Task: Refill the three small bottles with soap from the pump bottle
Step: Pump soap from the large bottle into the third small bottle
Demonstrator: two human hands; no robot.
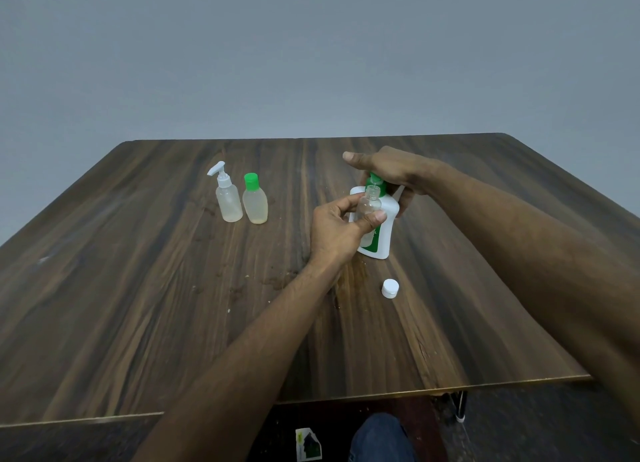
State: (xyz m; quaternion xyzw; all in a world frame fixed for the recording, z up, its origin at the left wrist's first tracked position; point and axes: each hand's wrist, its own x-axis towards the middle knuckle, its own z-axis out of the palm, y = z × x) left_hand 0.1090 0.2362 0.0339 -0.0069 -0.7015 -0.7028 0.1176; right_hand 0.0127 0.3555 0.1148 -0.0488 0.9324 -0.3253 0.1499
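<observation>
the person's left hand held a small clear bottle, uncapped, pinched between the thumb in front and the fingers curled behind it. the bottle stood nearly upright, raised off the table, with its open neck right under the green pump head of the white pump bottle. the right hand lay over the top of that pump head, palm down; its thumb stuck out straight to the left, and its fingers curved down behind the far right side of the pump bottle. the pump bottle stood on the wooden table, right of centre, with a green label partly hidden behind the left hand.

a small white cap lay on the table nearer than the pump bottle and slightly to its right, well apart from both hands. to the left, towards the far side, 2 more small bottles stood upright just beside each other: a clear one with a white pump top on the left and a clear one with a green cap on the right. both showed a little yellowish liquid at the bottom.

dull smears marked the tabletop near the left wrist. below the near edge of the table, a knee in blue denim and a small printed packet on the floor were visible.
</observation>
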